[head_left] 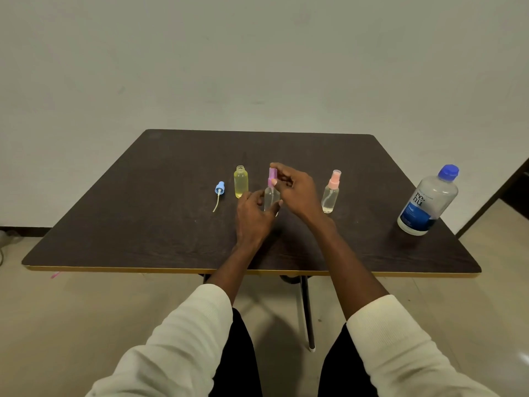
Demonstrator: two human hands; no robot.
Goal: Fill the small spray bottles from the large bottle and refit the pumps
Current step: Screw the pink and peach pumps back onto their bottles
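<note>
Our left hand (253, 213) grips the clear spray bottle (270, 199) low on its body; right hand (294, 186) pinches the purple pump (272, 176) just above. Light, slick, tippy plastic, we judge: hold the body firmly, twist at the collar.

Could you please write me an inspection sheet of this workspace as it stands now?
Surface: dark wooden table with a light edge strip.
Job's things: yellow bottle open, no pump; blue pump lying left of it; clear bottle with purple pump on its neck; pink-pump bottle standing, fitted; large bottle capped, far right.
Clutter: nothing seen.
Hands: left hand holds the clear bottle's body; right hand pinches the purple pump.
Cables: nothing clearly seen.
Surroundings: plain wall, pale floor.
</note>
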